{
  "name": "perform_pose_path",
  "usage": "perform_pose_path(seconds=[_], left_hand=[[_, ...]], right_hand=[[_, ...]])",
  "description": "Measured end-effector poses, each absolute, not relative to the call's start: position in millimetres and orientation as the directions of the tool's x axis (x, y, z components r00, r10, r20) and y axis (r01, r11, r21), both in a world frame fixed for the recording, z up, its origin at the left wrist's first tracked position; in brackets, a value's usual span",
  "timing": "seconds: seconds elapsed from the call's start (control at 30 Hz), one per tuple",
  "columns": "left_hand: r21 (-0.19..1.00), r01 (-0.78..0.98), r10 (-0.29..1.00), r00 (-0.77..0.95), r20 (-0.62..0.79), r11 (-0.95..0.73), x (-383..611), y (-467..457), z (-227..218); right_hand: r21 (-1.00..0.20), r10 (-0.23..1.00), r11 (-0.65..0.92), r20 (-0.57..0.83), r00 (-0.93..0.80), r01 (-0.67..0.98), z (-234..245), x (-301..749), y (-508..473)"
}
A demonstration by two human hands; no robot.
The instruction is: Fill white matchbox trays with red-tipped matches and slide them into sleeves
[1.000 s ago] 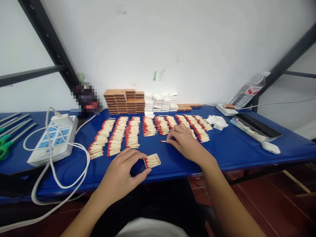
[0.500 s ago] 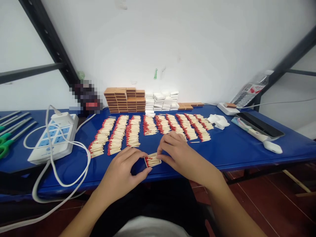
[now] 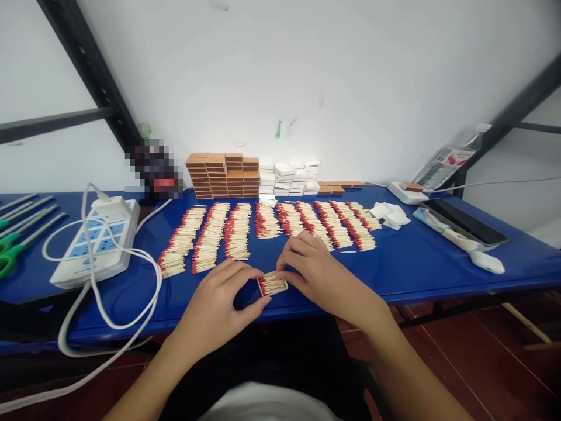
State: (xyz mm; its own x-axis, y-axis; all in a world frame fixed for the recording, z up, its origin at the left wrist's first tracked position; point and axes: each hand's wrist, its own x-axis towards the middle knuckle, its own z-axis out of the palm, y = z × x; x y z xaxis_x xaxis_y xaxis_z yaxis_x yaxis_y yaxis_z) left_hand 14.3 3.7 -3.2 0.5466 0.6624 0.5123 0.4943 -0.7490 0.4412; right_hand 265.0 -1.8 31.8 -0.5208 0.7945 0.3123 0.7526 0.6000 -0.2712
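A small white matchbox tray [image 3: 272,285] with red-tipped matches in it lies near the front edge of the blue table [image 3: 407,263]. My left hand [image 3: 223,301] pinches the tray's left end between thumb and fingers. My right hand [image 3: 313,270] touches the tray's right side with curled fingers. Behind my hands lie several rows of red-tipped matches [image 3: 236,231]. One loose match [image 3: 347,252] lies to the right of my right hand.
Brown matchbox sleeves [image 3: 223,175] and white trays [image 3: 287,178] are stacked against the wall. A white power strip [image 3: 94,242] with looping cable sits at left, scissors [image 3: 13,240] beyond it. A phone [image 3: 464,221], white device [image 3: 486,261] and plastic bottle [image 3: 447,158] are at right.
My right hand came back from the match rows to the tray and now rests on its right side. My left hand has kept its hold on the tray.
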Motion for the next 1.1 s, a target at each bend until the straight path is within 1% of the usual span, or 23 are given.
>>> perform_pose_path(seconds=[0.17, 0.3, 0.37, 0.47, 0.53, 0.6, 0.67, 1.1], left_hand=[[0.442, 0.495, 0.664, 0.546, 0.511, -0.748, 14.0, 3.1, -3.0], [0.441, 0.494, 0.662, 0.541, 0.519, -0.75, 14.5, 3.0, -3.0], [0.444, 0.493, 0.663, 0.536, 0.522, -0.748, 14.9, 3.3, -2.9], [0.444, 0.495, 0.664, 0.53, 0.527, -0.747, 15.3, 3.7, -2.8], [0.438, 0.497, 0.662, 0.533, 0.527, -0.749, 15.2, 3.7, -2.7], [0.432, 0.499, 0.659, 0.536, 0.527, -0.751, 15.0, 3.4, -2.6], [0.429, 0.499, 0.657, 0.539, 0.527, -0.753, 14.8, 2.8, -2.3], [0.438, 0.499, 0.663, 0.528, 0.53, -0.748, 15.3, 2.8, -1.8]], right_hand=[[-0.291, 0.781, 0.621, 0.315, -0.54, 0.728, 31.6, 264.1, -1.2], [-0.296, 0.784, 0.609, 0.365, -0.502, 0.735, 34.2, 273.8, 2.1], [-0.26, 0.801, 0.558, 0.417, -0.43, 0.788, 32.8, 283.1, 7.8], [-0.141, 0.834, 0.403, 0.463, -0.3, 0.904, 24.9, 297.6, 20.4], [-0.081, 0.861, 0.315, 0.443, -0.249, 0.946, 18.1, 304.7, 28.4], [-0.063, 0.883, 0.284, 0.408, -0.235, 0.957, 12.4, 308.8, 33.9], [-0.066, 0.888, 0.288, 0.393, -0.24, 0.955, 9.1, 310.4, 36.5], [-0.113, 0.862, 0.349, 0.429, -0.272, 0.93, 4.9, 312.6, 38.8]])
